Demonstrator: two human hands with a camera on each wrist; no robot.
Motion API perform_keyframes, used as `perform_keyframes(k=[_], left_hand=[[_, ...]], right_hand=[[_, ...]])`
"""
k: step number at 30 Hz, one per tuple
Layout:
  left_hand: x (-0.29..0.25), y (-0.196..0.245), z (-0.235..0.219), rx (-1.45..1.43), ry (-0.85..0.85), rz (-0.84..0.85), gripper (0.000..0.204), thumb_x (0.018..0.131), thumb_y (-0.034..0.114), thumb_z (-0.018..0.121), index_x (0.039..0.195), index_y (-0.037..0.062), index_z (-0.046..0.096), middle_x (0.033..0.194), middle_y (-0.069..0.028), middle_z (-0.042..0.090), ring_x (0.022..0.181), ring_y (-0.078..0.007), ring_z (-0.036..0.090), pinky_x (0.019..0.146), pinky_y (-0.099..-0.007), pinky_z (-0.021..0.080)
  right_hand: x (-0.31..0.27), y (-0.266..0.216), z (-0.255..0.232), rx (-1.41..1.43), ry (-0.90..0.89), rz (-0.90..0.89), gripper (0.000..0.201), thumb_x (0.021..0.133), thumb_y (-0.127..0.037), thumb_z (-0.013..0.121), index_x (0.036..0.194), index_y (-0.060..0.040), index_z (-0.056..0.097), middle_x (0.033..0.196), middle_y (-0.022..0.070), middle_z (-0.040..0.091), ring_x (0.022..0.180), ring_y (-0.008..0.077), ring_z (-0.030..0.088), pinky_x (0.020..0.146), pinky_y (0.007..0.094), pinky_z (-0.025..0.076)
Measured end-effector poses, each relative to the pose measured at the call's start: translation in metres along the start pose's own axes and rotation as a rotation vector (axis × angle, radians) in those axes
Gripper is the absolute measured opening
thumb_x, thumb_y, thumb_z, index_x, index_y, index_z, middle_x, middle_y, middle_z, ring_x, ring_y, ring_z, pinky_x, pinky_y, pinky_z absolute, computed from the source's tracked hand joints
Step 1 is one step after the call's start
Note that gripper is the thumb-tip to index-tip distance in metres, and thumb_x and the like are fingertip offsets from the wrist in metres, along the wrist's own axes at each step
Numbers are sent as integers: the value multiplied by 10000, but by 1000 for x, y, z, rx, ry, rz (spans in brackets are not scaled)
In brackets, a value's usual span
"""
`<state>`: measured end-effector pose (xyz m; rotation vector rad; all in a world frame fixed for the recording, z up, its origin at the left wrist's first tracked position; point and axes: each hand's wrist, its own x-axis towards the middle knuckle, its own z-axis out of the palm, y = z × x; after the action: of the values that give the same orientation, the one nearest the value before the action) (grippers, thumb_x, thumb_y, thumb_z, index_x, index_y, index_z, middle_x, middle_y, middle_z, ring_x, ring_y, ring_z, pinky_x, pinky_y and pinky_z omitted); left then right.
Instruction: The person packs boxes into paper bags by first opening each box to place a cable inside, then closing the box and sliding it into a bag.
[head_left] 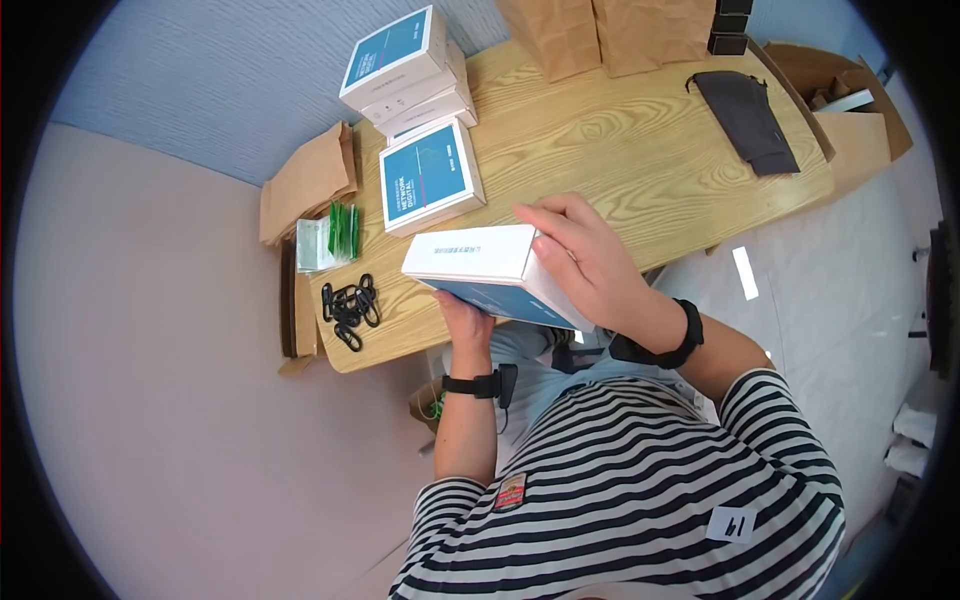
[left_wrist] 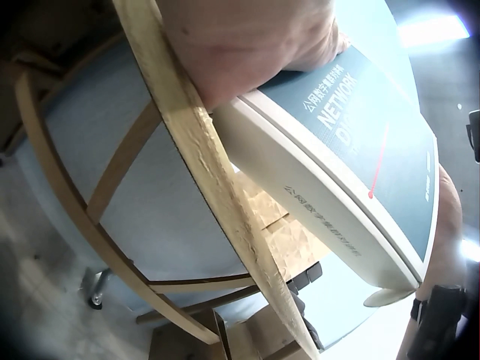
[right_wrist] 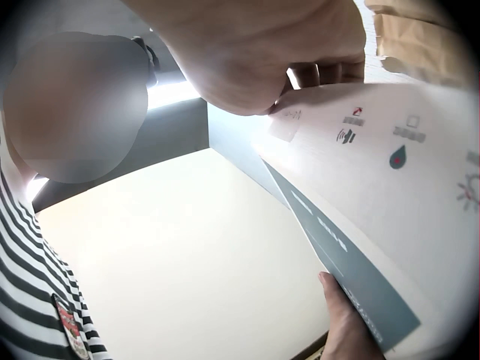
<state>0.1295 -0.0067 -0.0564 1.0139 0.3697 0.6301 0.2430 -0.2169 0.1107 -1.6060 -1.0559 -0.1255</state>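
Note:
A white box [head_left: 470, 252] with a blue printed face is held up in both hands above the table's front edge, its blue face tilted down toward the person. The left hand [head_left: 466, 318] supports it from below at the left end; in the left wrist view that hand [left_wrist: 259, 45] lies against the blue face [left_wrist: 360, 142]. The right hand [head_left: 592, 262] grips the box's right end, thumb and fingers around the corner. In the right wrist view printed icons show on the box's white side [right_wrist: 375, 142], under the right hand [right_wrist: 277, 52].
On the wooden table [head_left: 570, 150] stand a stack of similar boxes [head_left: 410, 75] and another blue-faced box [head_left: 430, 178]. Black cables [head_left: 350, 308], green packets [head_left: 343, 232] and brown paper [head_left: 312, 182] lie at the left. Paper bags [head_left: 610, 35] and a dark pouch [head_left: 745, 120] are farther back.

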Motion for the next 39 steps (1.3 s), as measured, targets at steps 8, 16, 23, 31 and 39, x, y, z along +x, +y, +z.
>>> perform_keyframes(k=[8,16,23,31,39], left_hand=[[3,-4,-3,-83,19,23,981,897,786,507,1566,89,336,1549,-89,467,1382,-276,485,1159,-432,408],[7,-32,-23,-60,79,-19,789,1031,653,409,1514,29,403,1459,-124,554,1290,-267,563,1107,-415,455],[-7,12,21,576,-27,42,583,1126,378,389,1545,-27,360,1425,-144,558,1248,-221,553,1088,-349,429],[-29,40,27,342,-64,-109,568,1088,179,505,1600,37,306,1326,-90,578,1106,-140,572,939,-289,501],[30,95,-2,322,193,2,461,1110,286,477,1503,49,440,1043,-61,668,779,-118,644,656,-264,574]], right_hand=[[-26,25,1,116,24,20,682,991,-248,598,1530,81,341,1425,279,486,1297,416,499,1112,464,390],[-79,57,33,23,-161,79,977,911,-344,692,1586,87,133,1514,330,359,1381,463,417,1165,493,326],[-47,71,21,450,-40,434,848,998,-137,610,1641,-7,72,1580,225,344,1427,274,388,1179,394,318],[-37,117,18,668,14,474,672,1115,-329,418,1648,-27,140,1474,130,491,1302,206,488,1092,328,392],[-51,152,26,-27,16,285,481,1083,-309,474,1435,17,517,1161,152,616,1078,273,592,967,380,467]])
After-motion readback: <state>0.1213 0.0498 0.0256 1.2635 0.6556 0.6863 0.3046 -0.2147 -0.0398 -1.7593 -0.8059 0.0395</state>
